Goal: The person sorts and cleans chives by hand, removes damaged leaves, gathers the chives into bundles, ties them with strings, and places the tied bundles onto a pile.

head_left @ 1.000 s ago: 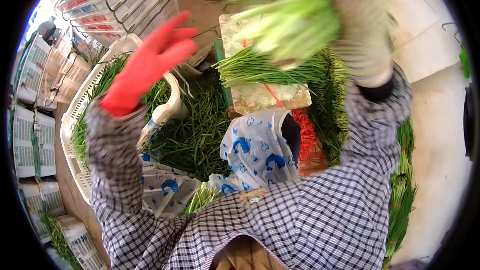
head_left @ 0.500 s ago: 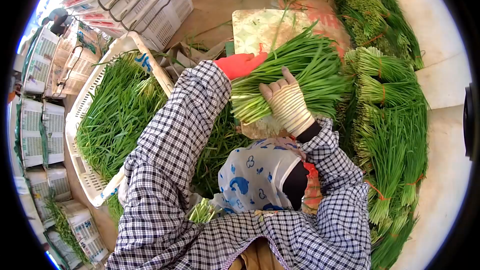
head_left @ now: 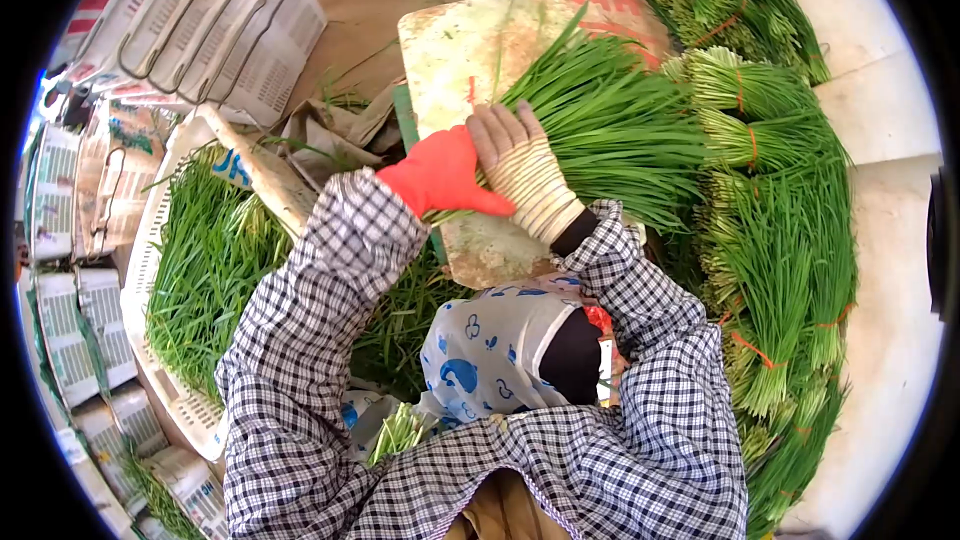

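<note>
A thick bunch of long green leafy stalks lies across a worn, pale board, leaves fanned to the right. My left hand, in a red glove, wraps round the stalk ends at the bunch's left, with the thumb pointing right. Against it, my right hand, in a cream glove with a ribbed band, lies over the stalks with its fingers extended, touching the bunch. The stalk ends are mostly hidden beneath both gloves. A short red strip shows on the board above my hands.
Tied bunches with red bands are piled along the right beside a pale wall. A white basket of loose greens stands at the left, below stacked white crates. Loose leaves lie left of my covered knee.
The bunch, held in the air by my right hand at first, came down onto the board. My left hand moved in from the left and now grips its stalk ends; my right fingers have straightened.
</note>
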`<state>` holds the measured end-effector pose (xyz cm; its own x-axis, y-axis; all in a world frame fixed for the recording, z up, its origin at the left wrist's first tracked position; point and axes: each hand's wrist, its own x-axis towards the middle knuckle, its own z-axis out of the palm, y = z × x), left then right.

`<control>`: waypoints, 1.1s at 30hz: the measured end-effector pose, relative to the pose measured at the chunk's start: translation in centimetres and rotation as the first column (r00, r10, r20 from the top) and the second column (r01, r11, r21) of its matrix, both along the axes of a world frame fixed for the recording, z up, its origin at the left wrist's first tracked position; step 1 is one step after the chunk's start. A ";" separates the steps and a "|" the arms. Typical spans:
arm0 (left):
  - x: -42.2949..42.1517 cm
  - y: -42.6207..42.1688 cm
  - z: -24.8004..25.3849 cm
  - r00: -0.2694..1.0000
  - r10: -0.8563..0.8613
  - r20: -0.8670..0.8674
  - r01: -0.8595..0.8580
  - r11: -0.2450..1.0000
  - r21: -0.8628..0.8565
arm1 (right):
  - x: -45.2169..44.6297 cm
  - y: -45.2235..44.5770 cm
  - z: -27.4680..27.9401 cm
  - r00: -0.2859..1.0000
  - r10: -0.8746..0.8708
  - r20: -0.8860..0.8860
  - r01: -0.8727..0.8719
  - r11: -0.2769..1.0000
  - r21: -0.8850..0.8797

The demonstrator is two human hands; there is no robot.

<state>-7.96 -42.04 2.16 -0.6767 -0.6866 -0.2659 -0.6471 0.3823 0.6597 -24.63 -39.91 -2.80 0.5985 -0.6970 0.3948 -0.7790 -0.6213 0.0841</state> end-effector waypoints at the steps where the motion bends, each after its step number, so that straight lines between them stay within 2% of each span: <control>1: -0.1 0.6 -1.1 0.997 0.079 -0.006 -0.079 0.985 -0.154 | -0.3 0.3 0.4 1.000 -0.010 -0.010 0.010 1.000 -0.002; 2: -0.2 1.0 -1.8 0.997 0.071 -0.014 -0.072 0.986 -0.152 | -0.5 0.9 1.1 1.000 0.024 0.002 -0.024 0.999 0.045; 4: -0.5 1.8 -2.2 0.988 0.071 -0.136 -0.122 0.905 -0.408 | -1.3 1.7 2.1 0.999 0.041 0.018 -0.043 0.995 0.089; 5: -0.8 2.1 -2.1 0.987 0.112 -0.113 -0.151 0.881 -0.447 | -2.1 1.9 2.7 0.998 0.055 -0.001 -0.055 0.994 0.093; 6: -0.9 2.2 -1.8 0.988 0.104 -0.118 -0.146 0.881 -0.449 | -2.8 1.9 3.2 0.997 0.073 -0.021 -0.071 0.993 0.096; 7: -1.1 2.4 -0.8 0.985 0.156 -0.073 -0.172 0.913 -0.370 | -3.4 1.4 3.7 0.996 0.026 -0.090 -0.021 0.998 0.062; 8: -1.2 2.5 -0.3 0.979 0.201 -0.021 -0.199 0.936 -0.289 | -3.2 0.6 4.6 0.998 0.009 -0.065 0.000 0.990 0.142; 10: -1.0 2.3 -0.9 0.982 0.189 -0.026 -0.188 0.936 -0.297 | -3.1 -0.6 4.2 0.981 0.090 -0.174 -0.077 0.994 0.078; 11: -1.0 2.3 -1.0 0.977 0.214 -0.027 -0.212 0.930 -0.300 | -3.0 -1.1 3.3 0.987 0.104 -0.121 -0.105 0.994 -0.002; 12: -1.1 2.4 -1.2 0.970 0.242 -0.028 -0.239 0.924 -0.299 | -3.5 -1.4 2.5 0.988 0.096 -0.124 -0.097 0.995 0.001; 14: -1.8 2.8 -1.0 0.961 0.276 -0.002 -0.263 0.913 -0.312 | -3.9 -1.2 1.7 0.987 0.161 0.000 -0.161 0.986 0.040; 15: -1.8 2.7 -1.2 0.957 0.289 -0.024 -0.280 0.898 -0.341 | -4.1 -1.3 1.2 0.986 0.153 -0.066 -0.151 0.988 0.027; 16: -1.7 2.7 -1.3 0.952 0.303 -0.043 -0.297 0.881 -0.368 | -4.0 -1.1 1.8 0.985 0.161 -0.058 -0.159 0.986 0.040; 18: -1.6 2.8 -1.3 0.947 0.320 -0.038 -0.314 0.889 -0.333 | -3.9 -0.4 4.7 0.977 0.129 -0.170 -0.089 0.971 0.222; 19: -1.7 2.8 -1.0 0.944 0.329 0.002 -0.314 0.903 -0.294 | -4.3 0.4 5.7 0.993 0.089 -0.073 -0.064 0.953 0.297; 20: -1.7 2.8 -0.6 0.940 0.340 0.038 -0.319 0.912 -0.257 | -4.9 1.1 6.7 0.996 0.089 0.027 -0.093 0.983 0.160; 22: -1.7 2.7 -0.4 0.935 0.354 0.026 -0.336 0.906 -0.258 | -7.0 3.5 8.4 0.961 0.111 0.252 -0.141 0.985 0.104; 24: -1.6 2.3 -0.3 0.941 0.325 0.089 -0.299 0.927 -0.229 | -9.5 7.9 5.0 0.956 0.034 0.290 -0.058 0.995 0.075; 25: -1.4 2.1 -0.9 0.946 0.320 0.061 -0.295 0.920 -0.258 | -9.8 9.3 4.2 0.987 -0.058 0.150 0.023 0.973 0.229; 26: -1.3 2.0 -1.6 0.944 0.325 0.059 -0.300 0.919 -0.257 | -9.4 10.2 3.2 0.982 -0.164 0.092 0.130 0.945 0.299; 27: -1.2 2.0 -2.3 0.954 0.299 0.012 -0.279 0.903 -0.326 | -9.0 11.2 2.2 0.965 -0.262 0.018 0.238 0.903 0.359; 28: -1.0 2.0 -2.2 0.962 0.269 -0.032 -0.259 0.879 -0.400 | -8.2 10.8 1.6 0.967 -0.253 0.020 0.229 0.906 0.356; 29: -1.0 2.0 -1.8 0.957 0.290 0.004 -0.273 0.907 -0.320 | -7.5 10.0 1.2 0.949 -0.301 -0.092 0.308 0.830 0.465; 30: -0.9 2.0 -2.0 0.953 0.302 0.002 -0.284 0.901 -0.329 | -7.1 9.4 0.7 0.921 -0.329 -0.210 0.389 0.736 0.553; 31: -0.9 1.9 -2.0 0.957 0.291 -0.026 -0.283 0.901 -0.328 | -6.9 9.1 0.3 0.949 -0.295 -0.112 0.312 0.828 0.465; 32: -0.8 1.7 -2.1 0.958 0.282 -0.054 -0.283 0.901 -0.329 | -7.0 8.8 0.1 0.954 -0.281 -0.108 0.298 0.840 0.454; 33: -0.8 1.7 -2.2 0.955 0.293 -0.038 -0.292 0.912 -0.288 | -7.0 8.9 0.0 0.941 -0.281 -0.187 0.337 0.770 0.542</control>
<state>-8.78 -40.37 -0.07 -0.4329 -0.9009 -0.0312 -0.7625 0.3476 0.5457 -31.62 -30.98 -2.80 0.3250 -0.9310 -0.1665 -0.9437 -0.3076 -0.1221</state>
